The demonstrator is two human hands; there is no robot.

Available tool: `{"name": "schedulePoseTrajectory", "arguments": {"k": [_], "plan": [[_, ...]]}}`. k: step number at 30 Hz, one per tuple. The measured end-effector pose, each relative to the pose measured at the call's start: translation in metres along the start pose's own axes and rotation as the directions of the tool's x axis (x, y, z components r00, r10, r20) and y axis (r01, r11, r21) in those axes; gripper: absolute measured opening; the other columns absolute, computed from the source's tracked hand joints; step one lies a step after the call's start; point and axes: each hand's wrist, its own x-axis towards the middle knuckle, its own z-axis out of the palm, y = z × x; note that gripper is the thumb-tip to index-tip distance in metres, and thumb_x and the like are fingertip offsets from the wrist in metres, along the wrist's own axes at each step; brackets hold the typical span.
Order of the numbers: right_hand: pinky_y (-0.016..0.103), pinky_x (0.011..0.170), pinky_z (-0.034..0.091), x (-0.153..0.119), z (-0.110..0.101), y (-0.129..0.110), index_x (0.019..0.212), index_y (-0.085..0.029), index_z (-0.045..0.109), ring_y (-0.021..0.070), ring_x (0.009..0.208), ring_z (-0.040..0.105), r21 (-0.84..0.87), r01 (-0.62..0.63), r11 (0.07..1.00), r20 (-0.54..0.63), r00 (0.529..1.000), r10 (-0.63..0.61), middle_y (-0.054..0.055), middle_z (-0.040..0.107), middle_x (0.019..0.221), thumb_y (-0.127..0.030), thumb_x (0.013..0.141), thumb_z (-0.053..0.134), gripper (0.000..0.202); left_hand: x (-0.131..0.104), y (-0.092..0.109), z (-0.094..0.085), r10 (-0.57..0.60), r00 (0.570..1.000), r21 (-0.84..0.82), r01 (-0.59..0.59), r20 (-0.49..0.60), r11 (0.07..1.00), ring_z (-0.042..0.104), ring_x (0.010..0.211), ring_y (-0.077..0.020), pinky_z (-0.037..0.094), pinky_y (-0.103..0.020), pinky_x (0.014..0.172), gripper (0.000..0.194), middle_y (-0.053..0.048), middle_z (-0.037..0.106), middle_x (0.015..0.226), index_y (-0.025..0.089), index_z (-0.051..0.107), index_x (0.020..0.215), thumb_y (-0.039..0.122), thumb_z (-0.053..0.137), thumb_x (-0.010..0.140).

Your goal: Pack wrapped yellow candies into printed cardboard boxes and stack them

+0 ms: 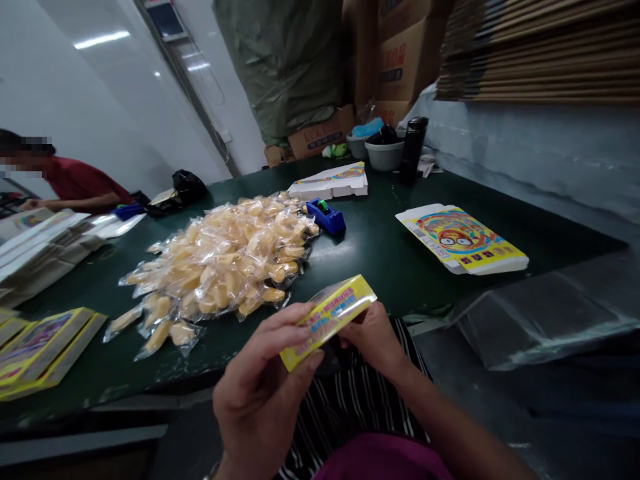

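A small yellow box [327, 321] with printed lettering is held tilted in front of my body. My left hand [265, 380] grips its left end, fingers over the top and thumb along the lower edge. My right hand [375, 337] is at the box's right end, fingers closed near its lower edge and partly hidden behind it. Beyond the box lies a heap of pale yellow pieces in clear wrappers [235, 250] on the dark green table [370, 233]. A blue tape dispenser [326, 217] stands at the heap's right edge.
At right lies a flat printed carton [463, 240]; white cartons [333, 180] are stacked behind the dispenser. Yellow boxes [47, 350] lie at left. Farther back are a grey tub [384, 155] and a black bottle [413, 148]. A person in red [85, 180] sits at far left.
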Motion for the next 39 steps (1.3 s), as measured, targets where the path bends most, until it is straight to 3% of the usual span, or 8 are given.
{"name": "schedulePoseTrajectory", "arguments": {"k": [4,7,12,15,20,25,34,39], "plan": [[0.026,0.048,0.041,-0.013,-0.047,-0.011,0.065,-0.022,0.051,0.0141,0.05,0.053,-0.646,0.217,0.732,0.279,0.96,-0.039,-0.004,0.056,0.056,-0.019,0.074,0.067,0.019,0.036,0.015,-0.02,-0.26,0.965,-0.098,0.255,-0.04,0.962,0.072,0.089,-0.0156,0.06,-0.02,0.074,0.026,0.002,0.076,0.099,0.026,0.073,0.092,0.008,0.076,0.074],[0.032,0.057,0.05,-0.02,-0.078,-0.036,0.089,-0.02,0.06,0.0208,0.064,0.064,-0.826,0.364,0.43,0.282,0.928,-0.245,0.004,0.067,0.076,-0.021,0.083,0.065,0.008,0.063,-0.006,-0.03,-0.539,0.823,-0.222,0.568,0.181,0.792,0.069,0.062,-0.0132,0.056,-0.019,0.053,0.025,0.001,0.075,0.078,0.021,0.071,0.089,0.016,0.082,0.067],[0.055,0.102,0.044,-0.017,-0.066,-0.057,0.132,-0.022,0.049,0.036,0.136,0.041,-0.645,0.764,0.025,0.615,0.538,-0.577,0.019,0.048,0.142,-0.016,0.09,0.06,0.043,0.067,-0.065,-0.008,-0.744,0.539,-0.326,0.84,0.395,0.435,0.064,0.052,-0.0134,0.054,-0.023,0.051,0.037,0.002,0.067,0.062,0.017,0.062,0.082,0.017,0.087,0.055],[0.052,0.102,0.045,-0.01,-0.054,-0.058,0.128,-0.023,0.051,0.0297,0.125,0.055,-0.444,0.896,0.012,0.762,0.385,-0.52,0.013,0.063,0.127,-0.017,0.096,0.053,0.033,0.056,-0.088,-0.001,-0.76,0.503,-0.317,0.861,0.412,0.399,0.066,0.058,-0.0148,0.055,-0.025,0.056,0.036,-0.001,0.069,0.069,0.017,0.063,0.086,0.024,0.087,0.059],[0.032,0.071,0.056,0.021,-0.069,-0.072,0.125,-0.021,0.053,0.0199,0.082,0.07,-0.578,0.646,0.499,0.648,0.735,-0.2,0.006,0.072,0.1,-0.039,0.097,0.053,0.032,0.04,-0.11,-0.04,-0.72,0.648,-0.314,0.757,0.248,0.573,0.069,0.092,-0.0229,0.056,-0.026,0.071,0.033,-0.008,0.074,0.098,0.018,0.07,0.091,0.041,0.081,0.069],[0.028,0.063,0.053,0.079,-0.079,-0.059,0.117,-0.017,0.062,0.0166,0.072,0.067,-0.593,0.392,0.704,0.656,0.741,0.14,0.004,0.071,0.094,-0.043,0.098,0.045,0.036,0.025,-0.121,-0.052,-0.694,0.665,-0.297,0.746,0.276,0.596,0.068,0.096,-0.0268,0.057,-0.034,0.075,0.053,-0.01,0.073,0.108,0.02,0.068,0.11,0.049,0.08,0.068],[0.066,0.106,0.034,0.055,-0.041,-0.033,0.15,-0.009,0.034,0.0459,0.138,0.034,-0.872,0.489,-0.015,0.484,0.867,0.123,0.026,0.038,0.152,-0.058,0.051,0.086,0.122,0.012,-0.15,-0.009,-0.726,0.678,-0.267,0.725,0.113,0.636,0.062,0.07,-0.0145,0.051,-0.025,0.065,0.046,0.001,0.068,0.082,0.017,0.059,0.101,0.026,0.08,0.061],[0.066,0.099,0.04,0.042,-0.04,-0.017,0.152,-0.012,0.029,0.0459,0.134,0.04,-0.883,0.466,-0.06,0.456,0.88,0.135,0.026,0.038,0.151,-0.053,0.052,0.083,0.12,0.003,-0.143,-0.01,-0.745,0.66,-0.252,0.74,0.098,0.623,0.064,0.069,-0.0151,0.054,-0.026,0.064,0.047,0.001,0.067,0.082,0.018,0.053,0.098,0.031,0.08,0.062]]}}
